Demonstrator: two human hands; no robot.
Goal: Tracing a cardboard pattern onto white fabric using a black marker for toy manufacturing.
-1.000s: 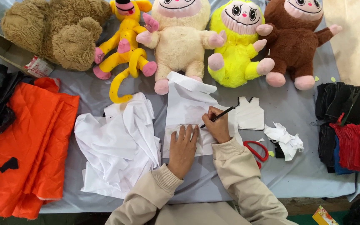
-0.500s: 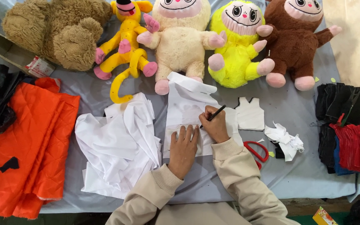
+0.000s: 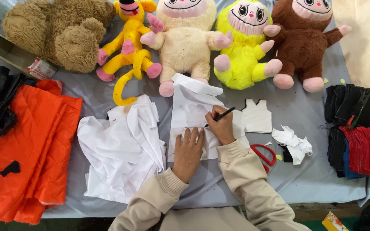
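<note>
My left hand (image 3: 189, 150) lies flat, fingers spread, pressing down a piece of white fabric (image 3: 190, 108) spread on the grey table cover (image 3: 305, 175). My right hand (image 3: 220, 125) grips a black pen (image 3: 224, 114), its tip touching the same white piece just beyond my left fingers. A small vest-shaped white cutout (image 3: 257, 115) lies just right of my right hand.
A heap of white cloth (image 3: 120, 149) sits left of my hands, orange fabric (image 3: 26, 145) further left. Red-handled scissors (image 3: 264, 155) and white scraps (image 3: 295, 143) lie to the right, folded black and red fabric (image 3: 356, 128) beyond. Several plush toys (image 3: 185, 42) line the back.
My right hand with the pen has shifted slightly left and toward me along the white piece. My left hand stays pressed flat.
</note>
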